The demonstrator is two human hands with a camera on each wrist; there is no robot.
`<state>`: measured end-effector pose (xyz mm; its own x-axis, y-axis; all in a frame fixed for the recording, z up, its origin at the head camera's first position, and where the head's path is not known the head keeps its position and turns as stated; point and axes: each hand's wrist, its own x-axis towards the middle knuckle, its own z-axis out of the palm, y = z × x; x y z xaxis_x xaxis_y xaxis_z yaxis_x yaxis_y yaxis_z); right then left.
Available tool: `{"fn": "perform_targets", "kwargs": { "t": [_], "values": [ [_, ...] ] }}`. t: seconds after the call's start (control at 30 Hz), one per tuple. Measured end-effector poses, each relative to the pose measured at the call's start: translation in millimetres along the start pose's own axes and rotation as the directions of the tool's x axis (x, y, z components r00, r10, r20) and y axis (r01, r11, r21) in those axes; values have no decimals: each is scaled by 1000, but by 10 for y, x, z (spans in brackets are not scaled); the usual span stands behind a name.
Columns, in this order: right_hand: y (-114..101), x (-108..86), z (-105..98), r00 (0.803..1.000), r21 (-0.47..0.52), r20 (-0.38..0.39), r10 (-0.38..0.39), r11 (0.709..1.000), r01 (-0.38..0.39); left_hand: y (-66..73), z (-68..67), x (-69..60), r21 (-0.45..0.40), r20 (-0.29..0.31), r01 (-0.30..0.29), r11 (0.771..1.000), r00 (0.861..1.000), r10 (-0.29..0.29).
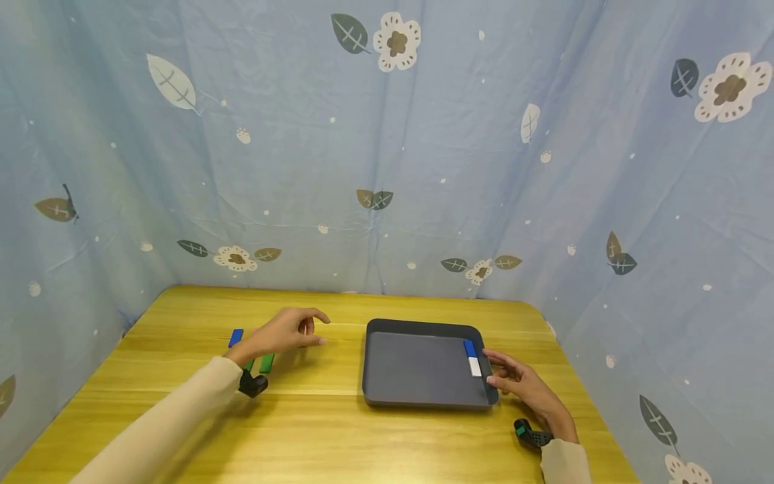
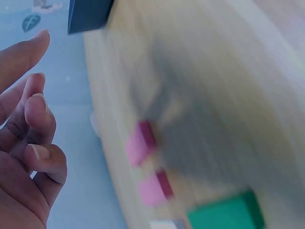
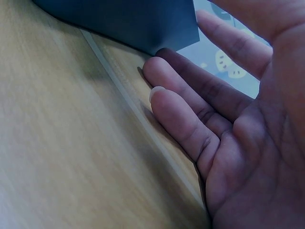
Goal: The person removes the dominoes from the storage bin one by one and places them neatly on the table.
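A dark grey tray (image 1: 411, 370) lies on the table, with a blue block (image 1: 469, 348) and a white block (image 1: 474, 367) end to end along its right side. My right hand (image 1: 525, 386) touches the tray's right rim with loosely extended fingers. Left of the tray, my left hand (image 1: 290, 331) hovers over the table, fingers slightly bent and holding nothing. Near its wrist lie a blue block (image 1: 236, 337) and a green block (image 1: 267, 363), with another green piece partly covered. The left wrist view shows two pink blocks (image 2: 141, 142), hidden from the head view, and a large green block (image 2: 224, 215).
A wooden table (image 1: 326, 437) holds everything. Blue curtains (image 1: 314, 134) with flowers and leaves hang behind it and at both sides. Part of a whitish piece (image 2: 163, 224) shows at the bottom of the left wrist view. Dark wrist devices (image 1: 252, 383) sit on both wrists.
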<state>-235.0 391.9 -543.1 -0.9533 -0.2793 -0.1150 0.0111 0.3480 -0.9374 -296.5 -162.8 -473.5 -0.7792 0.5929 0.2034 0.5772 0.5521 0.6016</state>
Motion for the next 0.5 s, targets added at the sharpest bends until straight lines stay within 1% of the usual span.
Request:
{"fn": "perform_targets", "kwargs": {
  "t": [0.13,0.23,0.43,0.5],
  "values": [
    [24,2,8,1000,-21,17,-21,1000,21,108,63,171,-10,10,-52,999,999,52],
    [37,6,7,999,-33,25,-33,999,34,197,116,297,-30,24,-76,997,997,77],
    [28,5,1,999,-28,16,-29,999,29,361,233,553,-24,39,-90,996,995,90],
    [26,1,1,999,-26,22,-35,999,35,394,283,638,-23,44,-96,995,994,97]
  ]
}}
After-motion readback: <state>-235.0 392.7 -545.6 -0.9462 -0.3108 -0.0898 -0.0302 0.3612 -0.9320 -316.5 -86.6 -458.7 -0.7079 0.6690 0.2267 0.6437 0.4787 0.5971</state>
